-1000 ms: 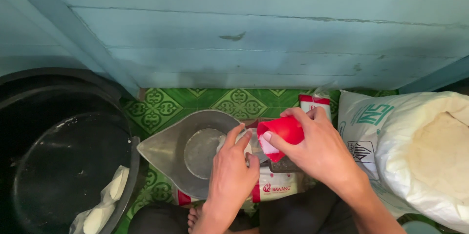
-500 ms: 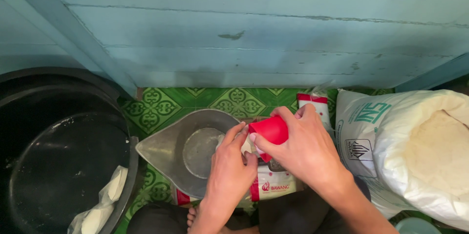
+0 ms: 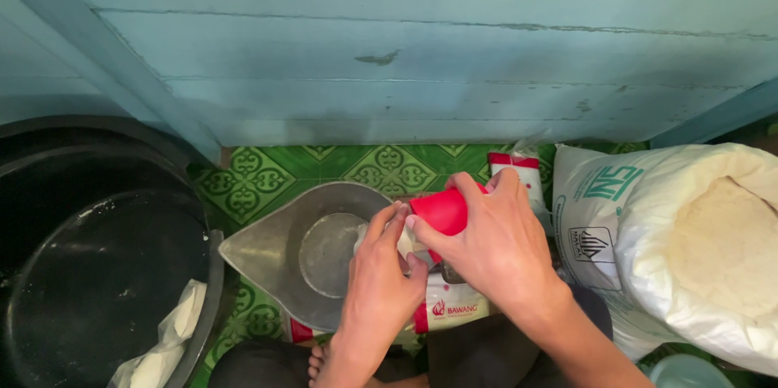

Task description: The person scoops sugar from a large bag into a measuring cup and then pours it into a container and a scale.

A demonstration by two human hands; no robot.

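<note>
In the head view, the right hand [image 3: 498, 254] is gripping a red cup [image 3: 442, 211] with fingers wrapped around it, tilted on its side with the mouth toward the grey jug [image 3: 267, 254]; the cup is sitting just over the right rim of the jug. The left hand [image 3: 381, 274] is resting at that same rim, its fingertips touching the mouth of the cup; I cannot tell if it is holding anything. The jug is standing on the green patterned floor [image 3: 251, 181], with its spout pointing left; inside, the bottom is looking bare and grey. There is little free room; the blue wooden wall [image 3: 405, 47] is closing the far side, a big black tub [image 3: 97, 274] is filling the left, and a white sack [image 3: 689, 250] is pressing in from the right. The sack is standing open and is full of white grain; the tub is holding a crumpled white cloth [image 3: 166, 339] against its right wall. A red and white packet [image 3: 454, 311] is lying under the hands.
</note>
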